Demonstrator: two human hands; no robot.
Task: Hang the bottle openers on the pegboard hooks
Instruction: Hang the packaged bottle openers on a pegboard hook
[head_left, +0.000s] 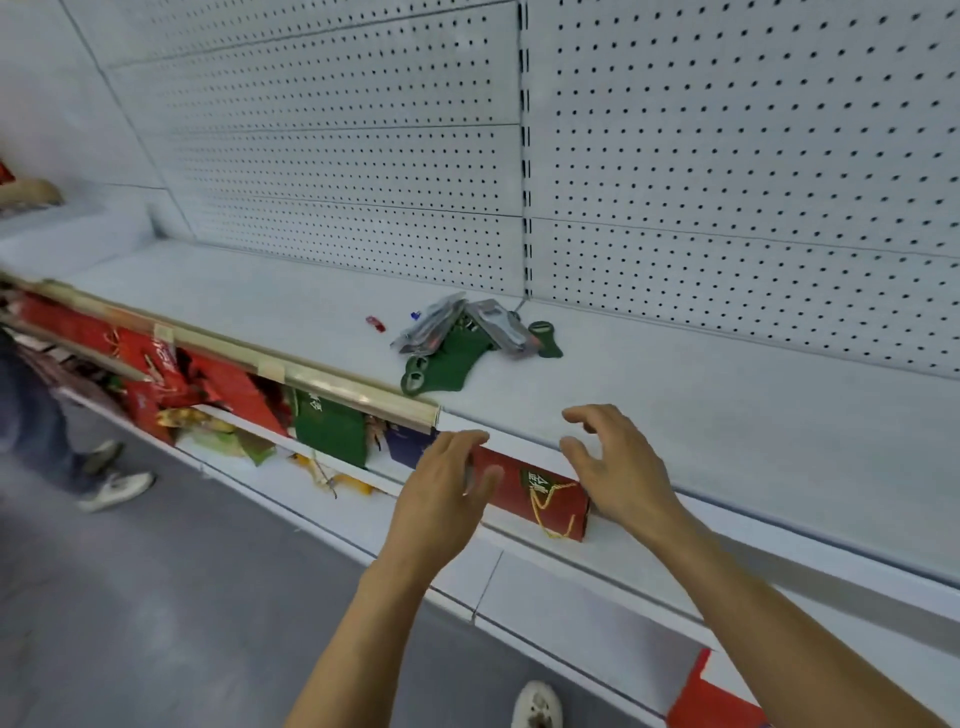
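Both hands, left (441, 499) and right (618, 467), empty with fingers spread, approach stage; openers (457, 332) heaped on shelf (727, 415) ahead below pegboard (727, 156); next, probably reach forward and grasp one.

Retail shop aisle: white pegboard back wall (727, 156) with slotted upright (525, 156), long white gondola shelf (727, 415) with gold price rail (311, 376), red and green gift boxes (540, 491) stocked on the lower shelf, grey floor (156, 597).

bottle openers (457, 332): blurred heap, count unclear | person (47, 415): edge-cropped
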